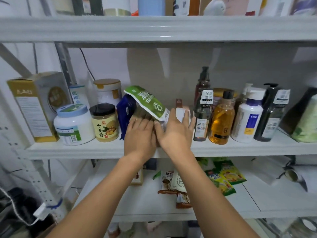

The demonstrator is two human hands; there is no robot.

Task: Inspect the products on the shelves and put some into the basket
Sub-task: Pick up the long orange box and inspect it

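Both my hands reach onto the middle shelf (pixel 77 148). My left hand (pixel 139 134) lies palm down with straight fingers on a brownish pack (pixel 142 113) under a leaning green pouch (pixel 147 102). Beside it, my right hand (pixel 175 129) spreads its fingers over a white and pink packet (pixel 181 112) with a brown top; its thumb touches the green pouch's lower edge. A dark blue bag (pixel 126 112) stands just left of my left hand. No basket is in view.
Left of the hands stand a ginger powder jar (pixel 104 122), a white tub (pixel 73 125) and a gold and white box (pixel 34 103). Right are a dark bottle (pixel 202 117), an amber bottle (pixel 222 121) and pump bottles (pixel 248 114). Sachets (pixel 223 177) lie on the lower shelf.
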